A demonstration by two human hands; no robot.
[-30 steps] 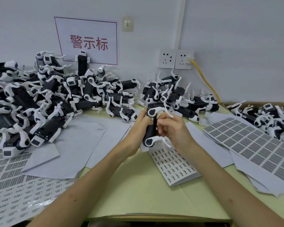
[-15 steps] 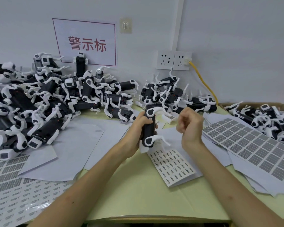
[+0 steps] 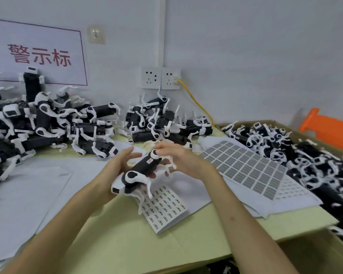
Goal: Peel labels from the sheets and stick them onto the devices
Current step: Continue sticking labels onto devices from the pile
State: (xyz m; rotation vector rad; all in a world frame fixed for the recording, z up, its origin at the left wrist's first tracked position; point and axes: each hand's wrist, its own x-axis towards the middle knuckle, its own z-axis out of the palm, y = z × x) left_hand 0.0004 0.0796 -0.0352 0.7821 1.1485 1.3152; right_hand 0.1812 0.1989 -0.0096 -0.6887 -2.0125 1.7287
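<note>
- Over the near middle of the green table (image 3: 127,244), head cam (the only view going): one device (image 3: 142,169) is up off the surface between both hands, tilted, with its near end low and its far end higher.
- left hand (image 3: 115,175) cradles the near end from underneath. Fingers are mostly straight and spread, so it's more a shelf than a grip. It's a bit blurry, so I can't tell what the thumb is doing.
- right hand (image 3: 180,161) comes over the far end with fingertips (image 3: 160,151) curled onto the white cap there. That's the hand that actually has hold of it.
- A small label (image 3: 149,160) sits on the black body near the far end, and it looks flat as far as I can tell.
- The sheet of tiny labels (image 3: 164,208) lies right below the device, with the grey grid sheet (image 3: 244,167) just beside the right hand.
- More devices are heaped in a pile (image 3: 48,123) at the back left, and a cardboard box (image 3: 313,252) on the right is full of them.
- Handling guess: it's a hard plastic shell, stiff, and light enough to ride on an open palm. It's smooth too, so probably a bit slippy.
- The thin white legs (image 3: 147,186) look snaggy and easy to bend. I'd hold it by the black barrel or the end caps, never the legs.
</note>
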